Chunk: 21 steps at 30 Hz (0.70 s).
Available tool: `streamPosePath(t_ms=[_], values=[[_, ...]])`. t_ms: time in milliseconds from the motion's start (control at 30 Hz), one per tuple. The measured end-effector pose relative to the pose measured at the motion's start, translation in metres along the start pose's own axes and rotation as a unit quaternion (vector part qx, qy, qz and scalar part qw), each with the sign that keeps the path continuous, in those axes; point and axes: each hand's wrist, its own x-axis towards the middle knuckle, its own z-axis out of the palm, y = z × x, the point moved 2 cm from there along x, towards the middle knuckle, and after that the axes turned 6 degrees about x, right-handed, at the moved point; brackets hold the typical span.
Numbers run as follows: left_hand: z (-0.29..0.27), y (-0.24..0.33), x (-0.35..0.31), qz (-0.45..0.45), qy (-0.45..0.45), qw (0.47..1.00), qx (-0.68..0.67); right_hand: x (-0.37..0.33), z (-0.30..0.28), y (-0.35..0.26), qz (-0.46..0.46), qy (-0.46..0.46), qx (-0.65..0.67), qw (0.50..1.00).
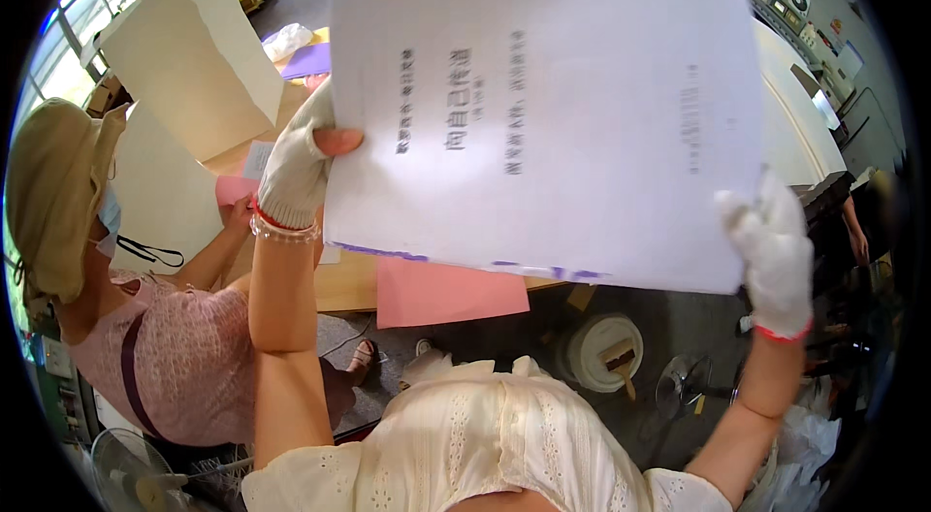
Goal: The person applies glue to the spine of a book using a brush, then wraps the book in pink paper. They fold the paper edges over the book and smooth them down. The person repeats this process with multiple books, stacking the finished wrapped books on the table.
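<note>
Pinching white paper [601, 124] between closed fingers [339, 141]

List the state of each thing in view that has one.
Left hand: gloved, thumb bare, gripping the white paper at its left edge
Right hand: gloved, blurred, gripping the right edge
White paper: held up, printed, purple marks along lower edge
Pink sheet: flat, overhanging the table
Bucket: upright on floor; lidded or open unclear
Brush: lying across bucket top
Lower-left fan: spinning or not, unclear
</note>
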Motion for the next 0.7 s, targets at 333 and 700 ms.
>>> streamPosePath(t_ms=[333, 700], values=[[-0.2, -0.18, -0.031, -0.174, 0.118, 0.976, 0.055, 0.127, 0.157, 0.29, 0.125, -0.157, 0.215, 0.956], [-0.292, -0.284, -0.056, -0.252, 0.135, 0.954, 0.092, 0.136, 0.242, 0.408, 0.207, -0.167, 0.205, 0.942]])
